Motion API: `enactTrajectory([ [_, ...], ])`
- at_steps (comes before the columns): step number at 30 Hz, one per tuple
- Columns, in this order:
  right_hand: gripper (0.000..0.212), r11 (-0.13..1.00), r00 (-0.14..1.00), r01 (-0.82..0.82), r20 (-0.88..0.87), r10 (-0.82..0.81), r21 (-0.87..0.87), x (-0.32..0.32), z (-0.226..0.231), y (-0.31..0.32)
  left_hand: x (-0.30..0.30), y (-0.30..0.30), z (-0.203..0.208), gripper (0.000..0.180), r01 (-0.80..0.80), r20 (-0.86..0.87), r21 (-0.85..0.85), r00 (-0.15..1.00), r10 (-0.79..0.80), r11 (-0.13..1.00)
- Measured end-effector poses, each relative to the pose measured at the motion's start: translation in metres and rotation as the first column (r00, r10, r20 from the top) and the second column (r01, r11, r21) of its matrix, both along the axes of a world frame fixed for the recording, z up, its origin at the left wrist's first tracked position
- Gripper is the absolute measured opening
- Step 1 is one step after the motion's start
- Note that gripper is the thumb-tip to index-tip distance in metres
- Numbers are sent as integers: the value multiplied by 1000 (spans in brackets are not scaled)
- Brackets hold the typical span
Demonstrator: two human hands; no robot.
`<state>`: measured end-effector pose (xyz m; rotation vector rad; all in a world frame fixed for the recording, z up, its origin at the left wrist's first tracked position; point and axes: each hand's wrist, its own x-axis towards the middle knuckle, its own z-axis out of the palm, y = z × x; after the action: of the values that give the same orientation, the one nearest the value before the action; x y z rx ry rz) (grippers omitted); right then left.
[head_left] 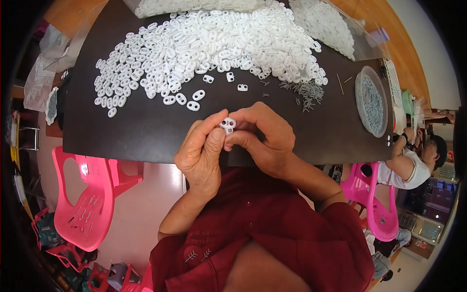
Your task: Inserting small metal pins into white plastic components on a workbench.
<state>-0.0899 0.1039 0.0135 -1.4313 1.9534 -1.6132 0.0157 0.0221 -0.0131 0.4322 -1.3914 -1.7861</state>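
Observation:
Over the near edge of the table, my left hand [200,153] and my right hand [267,134] meet, fingertips pinched around a small white plastic cord lock [228,123] with round holes. Both hands touch it; the fingers partly cover its lower end. Just beyond lie several loose white oval two-hole pieces [193,105] and a few smaller squarish white pieces [242,87]. A large heap of the same kind of white pieces [209,41] spreads behind them. Small grey springs [311,95] lie in a pile at the heap's right side.
On the right of the dark table [146,136] stands a round clear tub [360,97] of grey springs. Clear bags of white pieces [323,27] lie at the back. Pink chairs [85,204] flank me. Another person [408,163] sits at the right.

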Motion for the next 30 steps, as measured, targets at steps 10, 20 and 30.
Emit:
enactTrajectory([
  [10,18,997,983,45,-176,-56,-65,3,2,5,-2,8,0,22,-53,-5,-45,999,52,998],
  [20,24,984,983,66,-156,-92,-163,7,2,0,-3,8,7,22,-85,-30,-16,996,84,996],
  [30,28,978,950,14,-302,-77,-207,4,-8,-1,-1,8,2,22,-39,-79,36,996,42,999],
])
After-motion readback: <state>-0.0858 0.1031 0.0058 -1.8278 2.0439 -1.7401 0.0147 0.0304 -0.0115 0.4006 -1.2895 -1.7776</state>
